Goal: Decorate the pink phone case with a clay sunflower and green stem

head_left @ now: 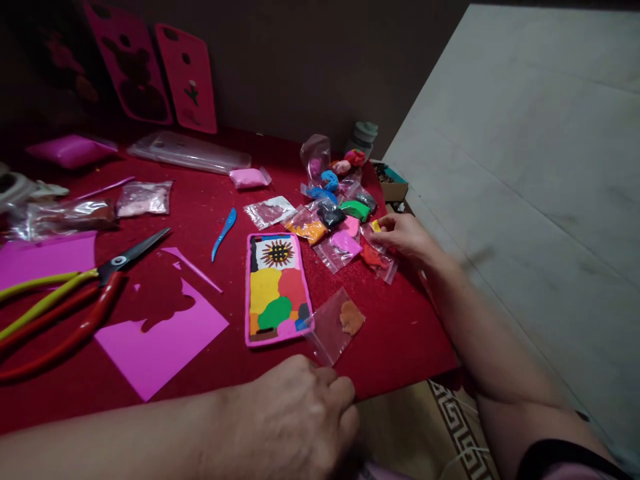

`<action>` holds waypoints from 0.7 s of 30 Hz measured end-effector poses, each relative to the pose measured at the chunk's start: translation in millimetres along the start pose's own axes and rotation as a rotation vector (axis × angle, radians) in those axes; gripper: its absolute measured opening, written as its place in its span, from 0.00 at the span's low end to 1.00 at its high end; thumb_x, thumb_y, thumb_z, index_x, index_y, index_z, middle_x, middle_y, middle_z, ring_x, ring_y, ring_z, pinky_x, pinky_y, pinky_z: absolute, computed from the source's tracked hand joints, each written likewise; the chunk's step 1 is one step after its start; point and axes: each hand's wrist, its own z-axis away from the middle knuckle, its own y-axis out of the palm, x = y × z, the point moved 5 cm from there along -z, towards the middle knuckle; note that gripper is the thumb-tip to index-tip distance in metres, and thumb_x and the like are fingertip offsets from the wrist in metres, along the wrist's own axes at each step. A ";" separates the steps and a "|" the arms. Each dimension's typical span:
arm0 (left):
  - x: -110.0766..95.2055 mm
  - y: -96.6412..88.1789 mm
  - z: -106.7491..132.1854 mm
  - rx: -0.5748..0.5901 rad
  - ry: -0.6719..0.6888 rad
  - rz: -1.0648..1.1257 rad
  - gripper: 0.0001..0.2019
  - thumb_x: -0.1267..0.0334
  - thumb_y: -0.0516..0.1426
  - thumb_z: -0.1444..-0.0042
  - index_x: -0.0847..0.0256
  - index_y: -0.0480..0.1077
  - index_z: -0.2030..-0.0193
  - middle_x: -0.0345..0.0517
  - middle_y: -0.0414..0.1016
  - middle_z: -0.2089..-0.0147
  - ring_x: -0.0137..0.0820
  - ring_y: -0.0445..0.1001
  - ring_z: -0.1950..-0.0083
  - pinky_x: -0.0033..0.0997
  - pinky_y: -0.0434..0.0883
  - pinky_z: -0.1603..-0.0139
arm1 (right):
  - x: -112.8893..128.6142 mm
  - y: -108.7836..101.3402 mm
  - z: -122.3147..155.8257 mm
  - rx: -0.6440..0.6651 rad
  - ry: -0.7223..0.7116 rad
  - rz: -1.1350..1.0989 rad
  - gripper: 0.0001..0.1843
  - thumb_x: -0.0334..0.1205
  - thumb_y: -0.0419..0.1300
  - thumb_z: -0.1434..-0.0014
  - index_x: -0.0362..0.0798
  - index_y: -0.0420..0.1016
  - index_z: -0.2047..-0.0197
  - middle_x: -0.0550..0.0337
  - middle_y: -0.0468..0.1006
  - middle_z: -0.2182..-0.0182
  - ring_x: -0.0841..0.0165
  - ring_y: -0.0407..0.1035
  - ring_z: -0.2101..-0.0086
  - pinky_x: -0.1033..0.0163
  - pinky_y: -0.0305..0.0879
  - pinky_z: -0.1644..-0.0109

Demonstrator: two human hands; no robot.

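1. Right hand (pixel 403 233): I see it at the right edge of the red-covered table (pixel 400 350), reaching over the packets; thumb and fingertips are brought together on a small piece of yellow clay (pixel 376 227); I cannot tell whether that piece is inside a bag.

2. Left hand (pixel 295 410): I log it at the near edge of the table, back upward, fingers curled under; its palm side is hidden, so I cannot tell how far the fingers are closed or whether they have hold of anything.

3. Decorated phone case (pixel 265 287): it lies flat in front of the left hand, pink-rimmed; its upper part bears a brown-rayed flower on white, with yellow, red and green patches below.

4. Clear bag (pixel 326 333): it overlaps the lower right corner of the case; a lump of tan clay (pixel 351 318) is in it.

5. Packets near the right hand: I note orange clay (pixel 311 232), green clay (pixel 355 211), pink-violet clay (pixel 347 243) and red-orange clay (pixel 375 256), crowded together; the last is just below the fingertips.

6. Left of the case: a blue modelling knife (pixel 224 233) lies apart from it; further left I record scissors (pixel 119 261) with spread handles, beside a cut pink sheet (pixel 160 350).
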 end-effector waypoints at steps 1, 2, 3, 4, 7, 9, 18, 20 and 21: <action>0.8 0.0 1.0 -0.003 0.003 0.010 0.07 0.70 0.59 0.38 0.60 0.66 0.66 0.41 0.73 0.67 0.33 0.69 0.72 0.39 0.57 0.78 | -2.4 2.6 -0.3 0.006 0.014 -0.012 0.09 0.38 0.73 0.60 0.49 0.78 0.73 0.63 0.74 0.80 0.69 0.65 0.78 0.64 0.59 0.75; 1.4 -0.6 1.6 -0.001 0.005 0.021 0.07 0.70 0.59 0.38 0.60 0.66 0.66 0.42 0.73 0.67 0.32 0.69 0.72 0.39 0.58 0.77 | -3.8 4.2 -0.1 0.007 0.026 -0.028 0.10 0.36 0.72 0.60 0.49 0.78 0.72 0.63 0.73 0.79 0.69 0.65 0.78 0.64 0.59 0.75; 1.8 -1.6 1.9 0.003 0.007 0.032 0.07 0.70 0.60 0.38 0.60 0.66 0.65 0.42 0.74 0.66 0.32 0.69 0.72 0.39 0.59 0.77 | -4.4 4.9 0.7 0.006 0.036 -0.046 0.11 0.36 0.72 0.60 0.48 0.78 0.71 0.63 0.73 0.78 0.69 0.65 0.77 0.63 0.60 0.75; 2.1 -2.8 1.8 0.008 0.010 0.041 0.06 0.70 0.60 0.38 0.60 0.66 0.65 0.42 0.74 0.66 0.32 0.69 0.72 0.39 0.59 0.77 | -4.3 5.0 2.0 0.003 0.043 -0.068 0.12 0.35 0.71 0.60 0.48 0.78 0.69 0.63 0.73 0.78 0.69 0.65 0.77 0.63 0.60 0.74; 2.8 -5.0 1.2 0.025 0.006 0.060 0.06 0.71 0.60 0.38 0.61 0.66 0.65 0.42 0.74 0.65 0.33 0.70 0.71 0.39 0.62 0.75 | -2.4 4.5 7.1 0.006 0.057 -0.147 0.10 0.38 0.70 0.57 0.47 0.78 0.68 0.63 0.73 0.78 0.69 0.65 0.78 0.63 0.60 0.74; 3.0 -4.3 1.2 0.038 0.005 0.074 0.06 0.71 0.60 0.38 0.60 0.66 0.65 0.42 0.74 0.65 0.32 0.69 0.71 0.39 0.63 0.75 | -1.6 4.4 9.4 0.010 0.064 -0.208 0.10 0.43 0.69 0.54 0.47 0.78 0.69 0.61 0.74 0.78 0.69 0.65 0.78 0.63 0.60 0.75; 6.1 -1.4 3.3 -0.038 0.002 0.056 0.07 0.71 0.59 0.38 0.60 0.65 0.66 0.41 0.73 0.66 0.32 0.67 0.71 0.39 0.61 0.75 | -5.5 -0.1 -0.4 -0.037 0.066 -0.413 0.15 0.50 0.68 0.55 0.49 0.72 0.71 0.65 0.71 0.80 0.71 0.63 0.80 0.65 0.57 0.76; 6.4 -0.8 3.4 -0.041 0.002 0.065 0.07 0.71 0.58 0.37 0.60 0.65 0.66 0.41 0.73 0.66 0.32 0.67 0.71 0.39 0.61 0.75 | -5.7 -0.8 -1.4 -0.034 0.062 -0.447 0.13 0.49 0.66 0.53 0.50 0.72 0.68 0.66 0.71 0.79 0.72 0.62 0.81 0.65 0.56 0.76; 6.6 -0.4 3.3 -0.043 0.000 0.069 0.07 0.71 0.58 0.37 0.60 0.65 0.66 0.41 0.72 0.66 0.32 0.67 0.71 0.39 0.60 0.75 | -6.1 -1.1 -1.5 -0.031 0.058 -0.468 0.13 0.47 0.66 0.54 0.50 0.73 0.67 0.66 0.72 0.78 0.72 0.62 0.80 0.65 0.57 0.76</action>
